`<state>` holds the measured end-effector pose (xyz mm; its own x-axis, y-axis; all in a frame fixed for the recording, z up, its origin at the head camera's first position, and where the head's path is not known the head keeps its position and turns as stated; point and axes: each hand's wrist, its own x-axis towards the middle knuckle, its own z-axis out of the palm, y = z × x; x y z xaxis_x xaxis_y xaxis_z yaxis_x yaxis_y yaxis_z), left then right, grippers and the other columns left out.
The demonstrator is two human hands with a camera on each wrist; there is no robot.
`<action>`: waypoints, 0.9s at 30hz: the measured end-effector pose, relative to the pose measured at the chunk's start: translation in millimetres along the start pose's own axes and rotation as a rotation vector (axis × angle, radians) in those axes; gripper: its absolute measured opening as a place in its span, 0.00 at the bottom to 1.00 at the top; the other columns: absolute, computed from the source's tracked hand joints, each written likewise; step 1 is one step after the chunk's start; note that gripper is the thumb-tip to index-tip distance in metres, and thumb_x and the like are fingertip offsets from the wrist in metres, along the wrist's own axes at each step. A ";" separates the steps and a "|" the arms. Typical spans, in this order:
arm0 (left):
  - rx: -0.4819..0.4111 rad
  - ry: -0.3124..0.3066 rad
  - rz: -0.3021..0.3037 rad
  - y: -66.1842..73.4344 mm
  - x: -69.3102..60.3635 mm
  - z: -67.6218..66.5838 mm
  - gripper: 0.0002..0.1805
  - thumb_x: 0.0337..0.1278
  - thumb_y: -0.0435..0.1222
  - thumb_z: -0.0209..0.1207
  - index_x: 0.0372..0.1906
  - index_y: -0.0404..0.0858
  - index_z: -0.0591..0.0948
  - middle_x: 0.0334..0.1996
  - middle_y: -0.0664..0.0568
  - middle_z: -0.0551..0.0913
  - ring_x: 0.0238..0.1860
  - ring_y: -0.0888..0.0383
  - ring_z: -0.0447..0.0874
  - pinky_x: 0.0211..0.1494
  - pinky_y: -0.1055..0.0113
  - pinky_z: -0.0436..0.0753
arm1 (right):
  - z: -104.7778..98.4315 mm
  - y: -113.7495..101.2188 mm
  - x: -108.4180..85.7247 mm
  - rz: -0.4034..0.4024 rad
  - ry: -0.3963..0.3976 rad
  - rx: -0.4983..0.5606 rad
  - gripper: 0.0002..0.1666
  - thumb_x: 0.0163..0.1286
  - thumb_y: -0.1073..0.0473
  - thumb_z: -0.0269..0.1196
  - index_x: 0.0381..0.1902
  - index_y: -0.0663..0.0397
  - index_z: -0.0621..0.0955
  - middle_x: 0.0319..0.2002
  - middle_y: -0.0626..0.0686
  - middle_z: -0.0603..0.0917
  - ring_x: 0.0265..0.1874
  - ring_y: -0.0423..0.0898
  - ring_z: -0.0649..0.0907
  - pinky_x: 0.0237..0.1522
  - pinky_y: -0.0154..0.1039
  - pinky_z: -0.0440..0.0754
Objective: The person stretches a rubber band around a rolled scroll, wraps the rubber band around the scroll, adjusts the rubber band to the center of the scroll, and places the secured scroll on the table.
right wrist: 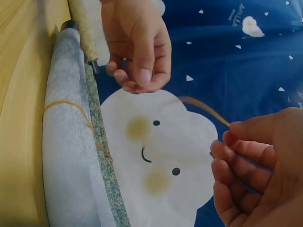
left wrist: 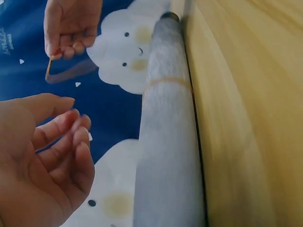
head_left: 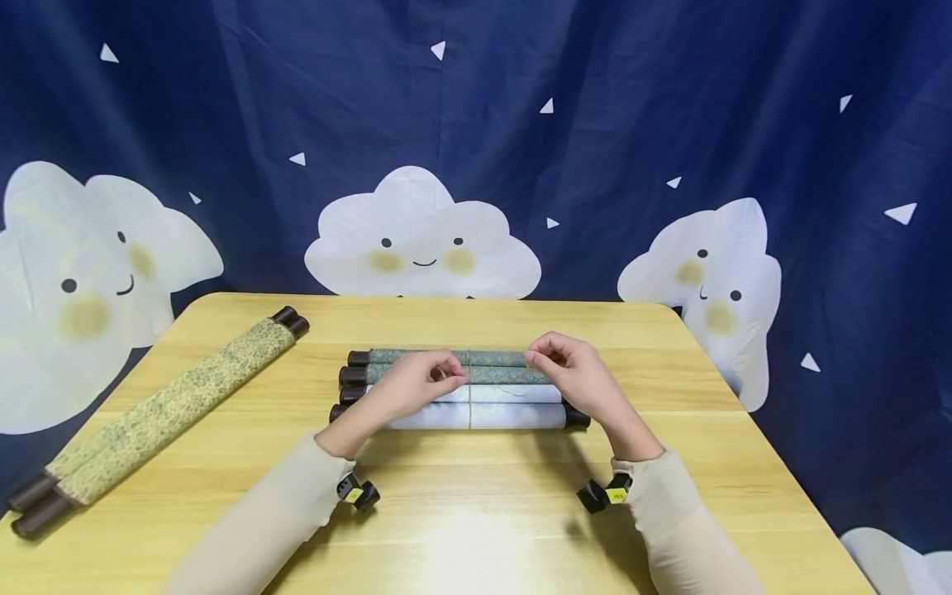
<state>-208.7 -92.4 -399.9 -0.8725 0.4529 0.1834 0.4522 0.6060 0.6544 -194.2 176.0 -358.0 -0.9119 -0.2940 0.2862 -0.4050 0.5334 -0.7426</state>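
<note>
I have the right hand (head_left: 580,382) pinching a thin orange band (right wrist: 210,113) between thumb and forefinger; the left hand (head_left: 411,387) curls its fingers nearby, and I can't tell whether they hold anything. Below, four scrolls (head_left: 513,416) lie side by side on the bench (head_left: 439,467), a second band (head_left: 470,415) around them. Two yellow patterned scrolls (head_left: 178,405) lie left.

Two white scrolls (head_left: 513,416); two green scrolls (head_left: 502,375); two yellow scrolls (head_left: 178,405); two thin bands (right wrist: 71,102); two hands (head_left: 405,386); two cameras (head_left: 360,493); one table (head_left: 461,471).
</note>
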 end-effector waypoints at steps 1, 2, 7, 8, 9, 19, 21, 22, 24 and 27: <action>0.043 0.006 -0.002 -1.0 -1.2 -2.5 0.02 0.65 0.41 0.61 0.38 0.48 0.82 0.32 0.63 0.81 0.34 0.64 0.78 0.37 0.66 0.80 | 0.0 0.3 0.1 -0.003 0.002 -0.021 0.08 0.71 0.54 0.63 0.37 0.53 0.84 0.27 0.47 0.81 0.23 0.45 0.74 0.26 0.37 0.72; 0.088 0.013 0.002 -2.5 -2.7 -5.1 0.02 0.65 0.41 0.61 0.38 0.48 0.82 0.31 0.64 0.81 0.33 0.65 0.78 0.36 0.67 0.80 | -0.1 0.7 0.1 -0.004 0.004 -0.040 0.08 0.71 0.54 0.63 0.37 0.53 0.84 0.26 0.46 0.80 0.23 0.45 0.74 0.25 0.37 0.72; 0.293 0.065 0.029 -15.2 -11.5 -21.9 0.04 0.64 0.40 0.61 0.40 0.45 0.83 0.32 0.61 0.82 0.31 0.64 0.78 0.33 0.66 0.79 | -0.5 2.5 0.2 0.009 0.021 -0.109 0.08 0.71 0.54 0.63 0.37 0.51 0.84 0.24 0.45 0.79 0.22 0.44 0.74 0.25 0.39 0.72; 0.325 0.077 0.032 -19.1 -13.4 -26.1 0.05 0.64 0.40 0.61 0.41 0.44 0.83 0.33 0.60 0.83 0.32 0.63 0.79 0.35 0.65 0.80 | -0.9 2.3 0.2 0.013 0.028 -0.114 0.08 0.71 0.54 0.63 0.37 0.52 0.84 0.25 0.45 0.80 0.23 0.45 0.75 0.25 0.39 0.72; 0.353 0.089 0.030 -23.6 -15.4 -30.2 0.06 0.64 0.40 0.61 0.42 0.44 0.83 0.35 0.58 0.83 0.33 0.61 0.80 0.37 0.62 0.81 | -1.4 2.1 0.2 0.017 0.035 -0.117 0.07 0.71 0.54 0.63 0.36 0.51 0.84 0.25 0.45 0.80 0.23 0.45 0.75 0.26 0.40 0.73; 0.519 0.166 -0.021 -66.0 -35.5 -67.4 0.08 0.62 0.39 0.63 0.40 0.39 0.82 0.35 0.51 0.83 0.37 0.49 0.82 0.42 0.51 0.81 | -1.6 4.8 0.3 0.021 0.057 -0.128 0.07 0.70 0.54 0.63 0.36 0.50 0.84 0.26 0.51 0.82 0.23 0.44 0.75 0.26 0.39 0.73; 0.537 0.176 -0.028 -72.1 -39.0 -73.3 0.07 0.61 0.38 0.63 0.40 0.38 0.82 0.35 0.48 0.84 0.38 0.47 0.82 0.43 0.50 0.80 | -1.8 4.6 0.3 0.023 0.056 -0.126 0.07 0.71 0.54 0.63 0.36 0.50 0.84 0.27 0.53 0.82 0.22 0.44 0.75 0.26 0.39 0.73; 0.549 0.180 -0.029 -75.6 -40.6 -76.0 0.08 0.61 0.37 0.63 0.40 0.37 0.82 0.35 0.47 0.84 0.38 0.46 0.82 0.43 0.49 0.80 | -1.9 4.5 0.3 0.024 0.056 -0.125 0.07 0.71 0.54 0.63 0.36 0.50 0.84 0.26 0.53 0.82 0.22 0.44 0.75 0.26 0.39 0.73; 0.567 0.187 -0.035 -83.4 -43.7 -81.2 0.09 0.61 0.37 0.63 0.41 0.36 0.82 0.36 0.45 0.84 0.38 0.44 0.82 0.43 0.48 0.80 | -2.2 3.9 0.6 0.024 0.059 -0.124 0.07 0.71 0.54 0.63 0.36 0.50 0.84 0.26 0.51 0.81 0.22 0.45 0.75 0.26 0.39 0.73; 0.593 0.195 -0.056 -97.4 -47.9 -88.6 0.11 0.62 0.38 0.63 0.43 0.35 0.81 0.38 0.42 0.83 0.39 0.42 0.82 0.42 0.46 0.81 | -2.6 3.3 1.1 0.022 0.060 -0.128 0.07 0.71 0.54 0.63 0.36 0.50 0.84 0.25 0.47 0.80 0.22 0.44 0.75 0.25 0.39 0.73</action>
<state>-227.4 -231.1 -407.5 -0.8903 0.3159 0.3280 0.3817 0.9105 0.1591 -196.7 179.4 -358.6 -0.9214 -0.2350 0.3094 -0.3864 0.6369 -0.6671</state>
